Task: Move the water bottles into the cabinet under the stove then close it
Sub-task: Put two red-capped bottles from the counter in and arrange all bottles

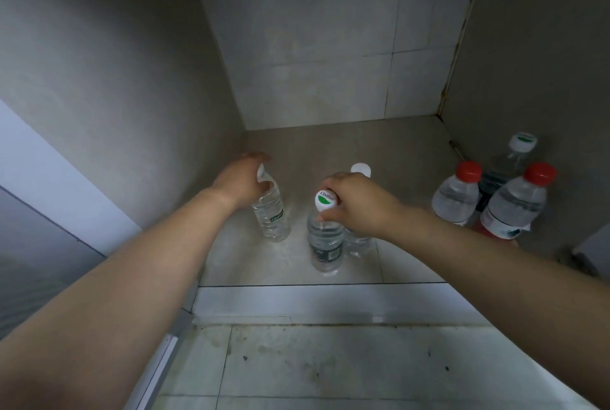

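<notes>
Inside the open cabinet (330, 145), my left hand (239, 180) grips the neck and cap of a clear water bottle (272, 216) standing on the cabinet floor near the left wall. My right hand (358, 203) pinches the neck just under the green-and-white cap of a second bottle (325, 244) at the middle front. A third bottle with a white cap (359, 170) stands right behind it, mostly hidden by my right hand. Three more bottles cluster by the right wall: two with red caps (457, 195) (515, 205) and one with a green-and-white cap (506, 162) behind them.
The cabinet has grey side walls and a tiled back. A white sill (313, 300) runs along its front edge, with stained floor tiles (330, 366) below. The open cabinet door (43, 178) shows at the left.
</notes>
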